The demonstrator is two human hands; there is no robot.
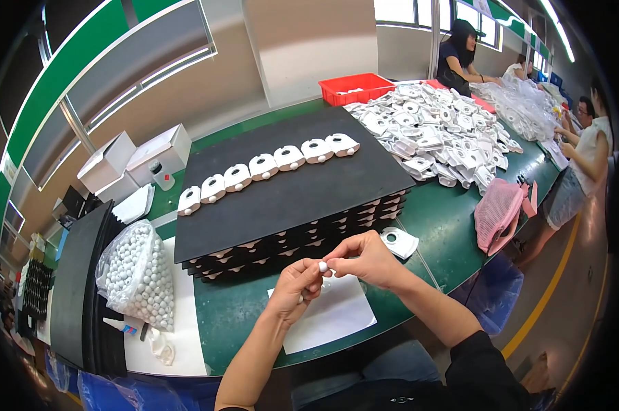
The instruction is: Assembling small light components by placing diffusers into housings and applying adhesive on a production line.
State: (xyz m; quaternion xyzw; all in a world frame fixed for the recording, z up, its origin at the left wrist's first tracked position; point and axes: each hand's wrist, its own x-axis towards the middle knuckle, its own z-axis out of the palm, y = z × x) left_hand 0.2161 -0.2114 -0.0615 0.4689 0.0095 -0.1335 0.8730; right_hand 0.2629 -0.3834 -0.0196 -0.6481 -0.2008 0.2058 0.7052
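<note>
Above a white paper sheet [344,316], my two hands meet at the fingertips. A small white ball [323,266] is pinched by the thumb and finger of my left hand [296,288]. Something small and white, perhaps another ball, shows under its curled fingers. My right hand [370,259] is closed in a pinch right beside the ball; what its fingertips hold is hidden. One white plastic housing [398,242] with a dark round opening lies by my right hand. A row of several similar housings [263,166] spans the black board [282,205] ahead.
The board tops a stack of layered boards and housings. At left are a bag of white balls [139,274], a small glue bottle [120,326] and black boards [83,288]. A housing heap [433,130], red bin [356,88] and pink bag [499,214] are right; co-workers sit beyond.
</note>
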